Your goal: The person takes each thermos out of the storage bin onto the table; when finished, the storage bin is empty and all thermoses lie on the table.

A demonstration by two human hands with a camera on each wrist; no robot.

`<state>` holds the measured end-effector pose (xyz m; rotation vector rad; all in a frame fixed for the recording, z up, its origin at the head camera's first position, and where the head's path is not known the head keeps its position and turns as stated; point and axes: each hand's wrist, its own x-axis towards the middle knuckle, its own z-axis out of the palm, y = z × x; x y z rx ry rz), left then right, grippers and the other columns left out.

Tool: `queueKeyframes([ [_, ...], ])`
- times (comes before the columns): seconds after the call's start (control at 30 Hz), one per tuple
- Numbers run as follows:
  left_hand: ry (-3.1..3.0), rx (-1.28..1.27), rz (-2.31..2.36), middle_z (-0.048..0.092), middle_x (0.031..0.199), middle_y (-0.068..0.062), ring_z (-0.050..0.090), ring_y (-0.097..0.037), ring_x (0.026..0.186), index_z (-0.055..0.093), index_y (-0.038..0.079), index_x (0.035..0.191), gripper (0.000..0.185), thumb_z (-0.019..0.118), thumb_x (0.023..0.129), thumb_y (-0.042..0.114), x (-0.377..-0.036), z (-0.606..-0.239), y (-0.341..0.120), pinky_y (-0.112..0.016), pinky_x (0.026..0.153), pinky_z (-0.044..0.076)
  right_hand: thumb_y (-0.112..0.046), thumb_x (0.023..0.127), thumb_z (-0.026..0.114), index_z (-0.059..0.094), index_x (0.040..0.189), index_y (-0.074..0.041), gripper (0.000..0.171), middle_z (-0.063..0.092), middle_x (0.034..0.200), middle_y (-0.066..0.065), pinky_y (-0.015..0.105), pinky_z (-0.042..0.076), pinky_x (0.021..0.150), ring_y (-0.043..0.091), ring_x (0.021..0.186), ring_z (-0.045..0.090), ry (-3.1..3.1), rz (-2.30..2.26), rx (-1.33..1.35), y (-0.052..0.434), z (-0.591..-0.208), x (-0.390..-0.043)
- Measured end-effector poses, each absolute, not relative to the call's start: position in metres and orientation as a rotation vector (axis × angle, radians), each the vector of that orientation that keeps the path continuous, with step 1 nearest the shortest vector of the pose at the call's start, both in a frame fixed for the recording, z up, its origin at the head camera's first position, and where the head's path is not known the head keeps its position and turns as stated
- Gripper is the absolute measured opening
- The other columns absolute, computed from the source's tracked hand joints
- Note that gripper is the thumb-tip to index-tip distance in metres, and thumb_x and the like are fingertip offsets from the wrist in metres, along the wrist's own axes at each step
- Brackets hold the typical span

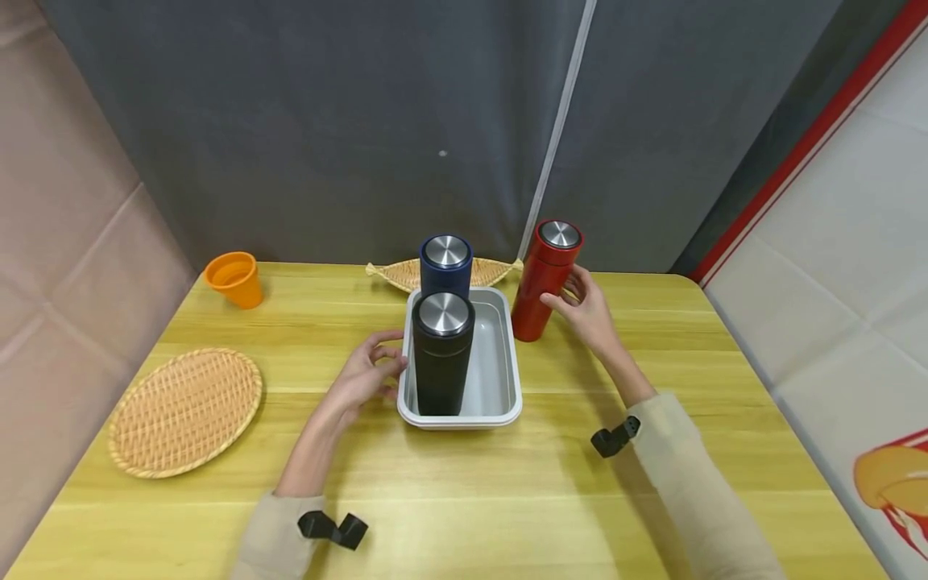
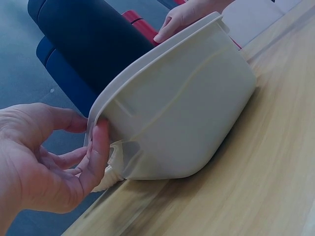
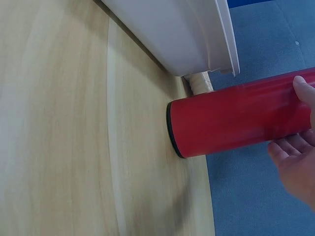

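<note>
A light grey rectangular tub (image 1: 496, 338) stands on the table, holding a black thermos (image 1: 442, 370) and a blue thermos (image 1: 445, 278), both upright with silver lid tops. My left hand (image 1: 366, 369) pinches the tub's left rim; in the left wrist view the thumb lies at the rim and a finger (image 2: 101, 147) presses the outer wall. Just right of the tub, my right hand (image 1: 589, 310) grips a red thermos (image 1: 540, 282) by its upper part, thumb on the near side. The red thermos leans slightly; whether its black base touches the table I cannot tell.
Behind the tub lies a boat-shaped woven basket (image 1: 399, 275), partly hidden. An orange cup (image 1: 235, 279) stands at the back left, and an oval woven tray (image 1: 188, 411) lies at the left. A dark grey panel (image 1: 326, 145) rises behind the wooden table (image 1: 449, 499).
</note>
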<state>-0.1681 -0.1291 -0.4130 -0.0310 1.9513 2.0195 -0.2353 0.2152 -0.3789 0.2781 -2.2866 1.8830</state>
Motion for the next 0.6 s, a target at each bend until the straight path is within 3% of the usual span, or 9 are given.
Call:
queueKeyframes([
  [0.6, 1.968, -0.041, 2.013, 0.053, 0.106, -0.012, 0.059, -0.019, 0.078, 0.037, 0.004, 0.142, 0.051, 0.055, 0.094, -0.001, -0.168, -0.413, -0.128, -0.032, 0.056, 0.054, 0.009, 0.085, 0.067, 0.033, 0.142, 0.007, 0.067, 0.044, 0.14, 0.024, 0.046, 0.035, 0.108, 0.036, 0.128, 0.044, -2.26, 1.854, 0.336, 0.227, -0.385, -0.22],
])
